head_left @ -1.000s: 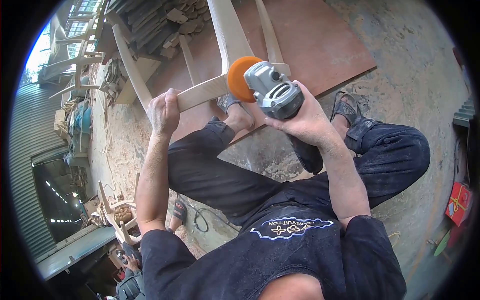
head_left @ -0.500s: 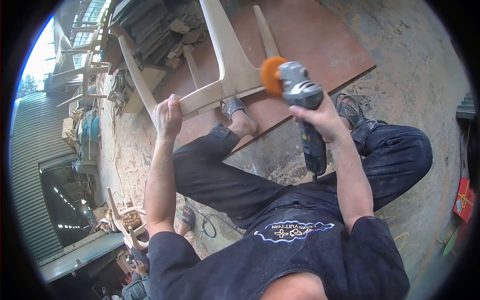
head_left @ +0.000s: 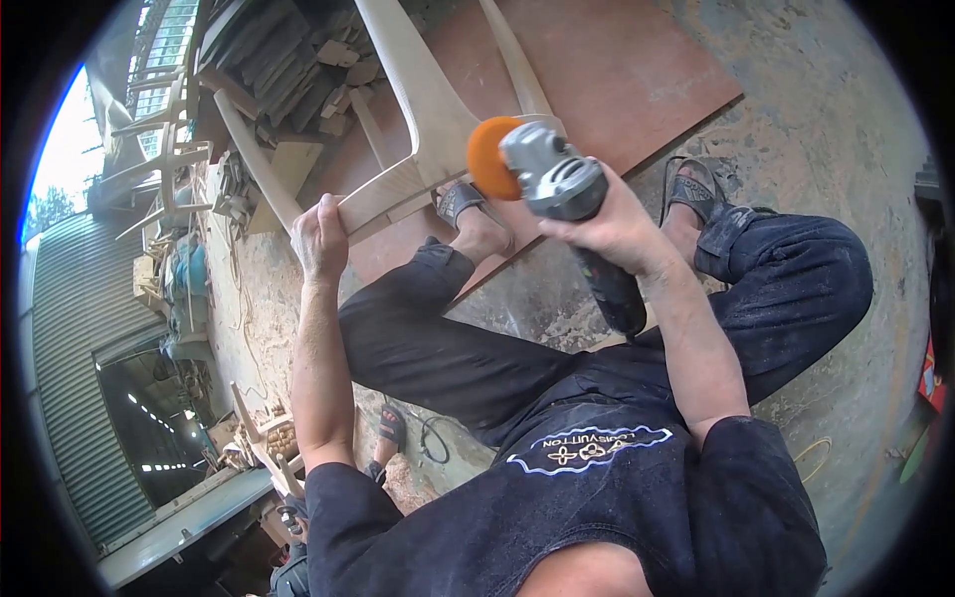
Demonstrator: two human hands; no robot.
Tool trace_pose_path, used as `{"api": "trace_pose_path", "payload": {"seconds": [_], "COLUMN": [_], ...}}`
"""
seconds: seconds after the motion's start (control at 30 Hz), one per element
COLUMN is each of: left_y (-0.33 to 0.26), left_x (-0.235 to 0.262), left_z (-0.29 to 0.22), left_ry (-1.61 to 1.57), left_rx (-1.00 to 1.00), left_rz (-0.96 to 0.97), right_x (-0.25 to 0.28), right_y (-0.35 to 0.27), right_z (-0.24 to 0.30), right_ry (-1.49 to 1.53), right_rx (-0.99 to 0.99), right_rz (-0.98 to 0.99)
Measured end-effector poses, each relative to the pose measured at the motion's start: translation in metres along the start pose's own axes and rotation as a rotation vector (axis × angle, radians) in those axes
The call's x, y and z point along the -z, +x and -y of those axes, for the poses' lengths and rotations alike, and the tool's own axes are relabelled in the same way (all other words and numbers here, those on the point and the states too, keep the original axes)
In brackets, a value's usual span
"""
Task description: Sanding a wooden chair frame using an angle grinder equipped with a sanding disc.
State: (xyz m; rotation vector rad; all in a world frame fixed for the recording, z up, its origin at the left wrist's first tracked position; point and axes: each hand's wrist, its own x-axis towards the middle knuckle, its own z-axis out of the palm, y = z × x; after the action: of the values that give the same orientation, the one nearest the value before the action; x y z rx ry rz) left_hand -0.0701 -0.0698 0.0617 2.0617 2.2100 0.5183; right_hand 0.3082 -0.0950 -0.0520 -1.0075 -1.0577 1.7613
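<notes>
The pale unfinished wooden chair frame (head_left: 418,119) lies tipped over a reddish-brown flat board (head_left: 617,70) on the dusty concrete floor (head_left: 826,129), its curved rail reaching toward the person, and the main risk sits where that rail meets the grey handheld angle grinder with its orange sanding disc (head_left: 542,174). The left hand (head_left: 320,239) is clamped around the end of the rail, steadying it, while the right hand (head_left: 622,234) is wrapped round the grinder's body, with the disc just beside the frame's joint. If the disc catches an edge, the tool could kick toward the sandalled foot (head_left: 473,214) directly beneath, or gouge the wood. One-handed control of the grinder makes that likelier. The other sandalled foot (head_left: 691,194) rests near the board's edge. Stacked timber offcuts (head_left: 288,70) crowd the space behind the frame, and a black cable (head_left: 430,438) loops on the floor beside the person's leg, a possible snag.
</notes>
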Motion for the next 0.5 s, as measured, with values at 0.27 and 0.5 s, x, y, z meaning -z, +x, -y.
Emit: {"api": "trace_pose_path", "payload": {"seconds": [0.27, 0.5], "left_y": [0.005, 0.001], "left_x": [0.001, 0.008], "left_z": [0.0, 0.001], "left_ry": [0.074, 0.044], "left_rx": [0.029, 0.055], "left_rz": [0.018, 0.033], "right_x": [-0.008, -0.043], "right_y": [-0.001, -0.014], "right_z": [0.007, 0.03], "right_ry": [0.016, -0.229], "right_rx": [0.099, 0.079], "right_rz": [-0.045, 0.128]}}
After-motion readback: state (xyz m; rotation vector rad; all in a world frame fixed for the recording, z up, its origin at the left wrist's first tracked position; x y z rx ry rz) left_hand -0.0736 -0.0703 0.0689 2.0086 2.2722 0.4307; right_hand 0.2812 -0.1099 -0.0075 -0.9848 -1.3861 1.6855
